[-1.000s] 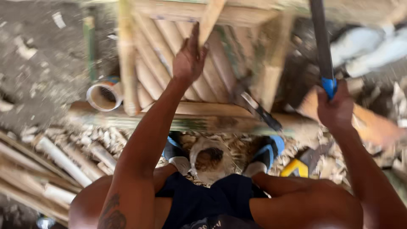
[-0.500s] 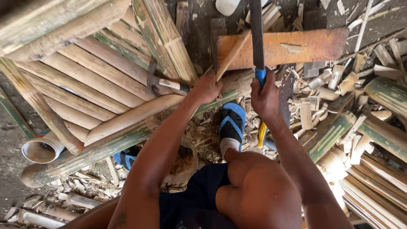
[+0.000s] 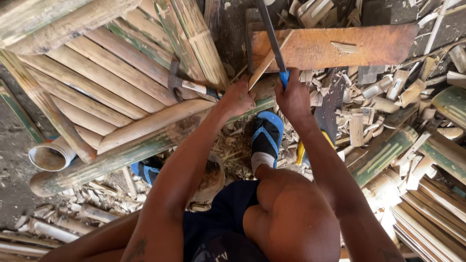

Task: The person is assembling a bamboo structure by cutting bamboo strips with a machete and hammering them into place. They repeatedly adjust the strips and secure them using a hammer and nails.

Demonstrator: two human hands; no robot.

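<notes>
My left hand [image 3: 238, 98] grips the lower end of a thin split bamboo strip [image 3: 271, 57] that slants up to the right. My right hand [image 3: 293, 95] is closed around the blue handle of a long dark blade [image 3: 270, 34], whose edge rests against the strip. Both hands sit over an orange wooden block [image 3: 340, 46]. A hammer [image 3: 187, 86] lies just left of my left hand on a panel of bamboo slats [image 3: 97, 82]. I am squatting, with a blue sandal [image 3: 266, 136] on my foot below the hands.
A thick bamboo pole [image 3: 121, 155] runs across under my left arm, with a hollow bamboo tube [image 3: 51, 156] beside it. Bamboo chips and offcuts [image 3: 383, 92] litter the ground to the right. Split bamboo pieces [image 3: 427, 194] are stacked at the lower right.
One second ago my hands were apart, the left reaching up to the slats. Now both are close together at the wooden block, and the blade is on the strip.
</notes>
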